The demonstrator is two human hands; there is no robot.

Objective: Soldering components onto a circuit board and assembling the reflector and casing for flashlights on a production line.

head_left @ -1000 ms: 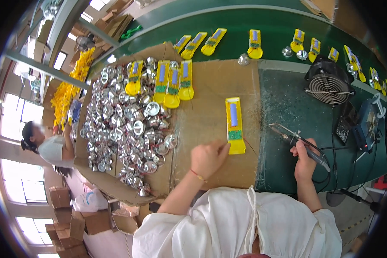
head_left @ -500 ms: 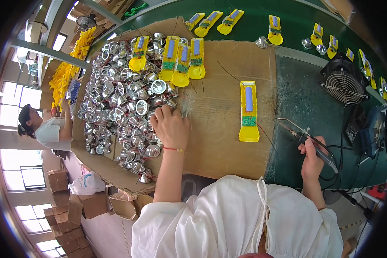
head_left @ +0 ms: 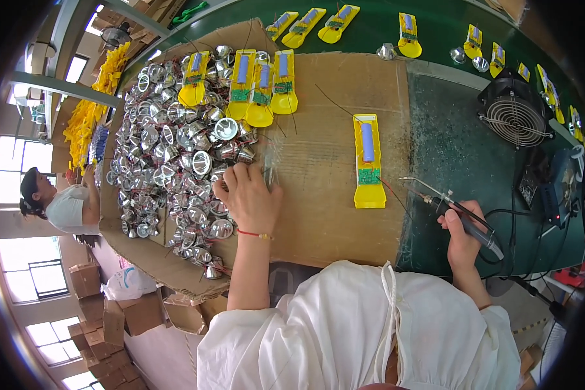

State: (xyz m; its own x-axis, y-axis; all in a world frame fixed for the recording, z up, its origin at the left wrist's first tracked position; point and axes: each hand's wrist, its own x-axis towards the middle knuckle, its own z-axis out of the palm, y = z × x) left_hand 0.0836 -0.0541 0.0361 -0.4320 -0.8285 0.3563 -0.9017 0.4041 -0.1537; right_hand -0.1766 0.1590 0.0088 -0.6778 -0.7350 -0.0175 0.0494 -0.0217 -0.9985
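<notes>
My left hand (head_left: 250, 200) is at the near right edge of a heap of shiny silver reflector cups (head_left: 202, 162) with thin wires. Its fingers curl down among them, hiding whatever is under the fingertips. In my right hand (head_left: 463, 242) is a soldering iron (head_left: 489, 244), its thin metal tip pointing left. Between my hands a yellow flashlight casing (head_left: 370, 196) lies on cardboard. It holds a purple cylindrical battery (head_left: 368, 143) and a green circuit board (head_left: 368, 176), with loose wires sticking out at both ends. The iron's tip is right of the board, apart from it.
Several filled casings (head_left: 284, 83) lie on the heap's far side, and more (head_left: 409, 36) line the back of the green bench. A black fan (head_left: 515, 121) stands at right, near a blue box (head_left: 550, 201). Another person (head_left: 65, 207) works at far left.
The whole view has shifted slightly. Against the heap, my left hand has drawn a little toward me, fingers still curled. My right hand keeps the soldering iron in nearly the same place.
</notes>
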